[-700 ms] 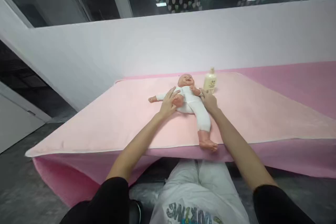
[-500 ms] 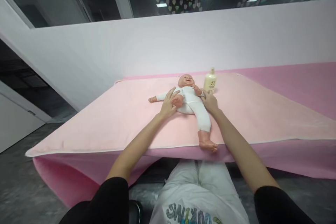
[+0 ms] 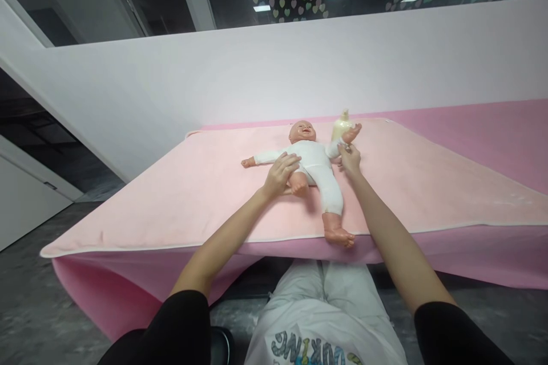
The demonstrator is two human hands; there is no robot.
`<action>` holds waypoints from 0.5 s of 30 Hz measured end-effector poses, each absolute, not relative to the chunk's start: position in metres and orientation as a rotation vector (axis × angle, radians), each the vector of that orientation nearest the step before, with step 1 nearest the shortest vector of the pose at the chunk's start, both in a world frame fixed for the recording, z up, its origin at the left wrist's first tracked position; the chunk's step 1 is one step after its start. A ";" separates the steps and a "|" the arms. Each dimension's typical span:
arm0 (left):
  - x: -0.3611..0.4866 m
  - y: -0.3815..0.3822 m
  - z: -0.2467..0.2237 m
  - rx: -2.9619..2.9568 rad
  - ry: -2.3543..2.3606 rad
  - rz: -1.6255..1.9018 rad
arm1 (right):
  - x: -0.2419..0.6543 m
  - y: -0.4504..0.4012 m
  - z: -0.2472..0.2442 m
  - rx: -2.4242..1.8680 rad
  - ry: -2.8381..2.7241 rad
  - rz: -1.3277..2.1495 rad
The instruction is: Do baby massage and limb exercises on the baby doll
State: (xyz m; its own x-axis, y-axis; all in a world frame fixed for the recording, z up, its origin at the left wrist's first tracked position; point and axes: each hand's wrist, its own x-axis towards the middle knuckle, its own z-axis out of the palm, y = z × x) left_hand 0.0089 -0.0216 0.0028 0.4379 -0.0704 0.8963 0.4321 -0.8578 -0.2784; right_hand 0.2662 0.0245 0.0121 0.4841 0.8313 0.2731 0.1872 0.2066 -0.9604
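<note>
A baby doll [image 3: 313, 155] with a white cloth body lies on its back on a peach towel [image 3: 205, 199], its head toward the wall. My left hand [image 3: 282, 175] is wrapped around the doll's bent leg, whose bare foot [image 3: 298, 183] shows beside the fingers. With closed fingers, my right hand [image 3: 350, 158] grips the doll's arm near the wrist, holding it out to the side. The doll's hand [image 3: 351, 133] partly covers a pale yellow pump bottle [image 3: 341, 124] standing behind it. The other leg lies straight, its foot [image 3: 338, 236] at the towel's front edge.
The towel lies over a pink cloth [image 3: 505, 142] that covers the table and hangs down in front. A white wall [image 3: 299, 74] stands behind, with dark glass above. A dark round seat edge [image 3: 222, 345] shows at the bottom.
My right hand has swung the doll's arm from its chest outward to the right, in front of the bottle. The leg in my left hand has moved down and slightly right.
</note>
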 end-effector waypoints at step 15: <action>0.022 -0.042 0.007 -2.205 -0.218 -1.592 | 0.285 0.027 0.022 -1.316 -0.482 0.947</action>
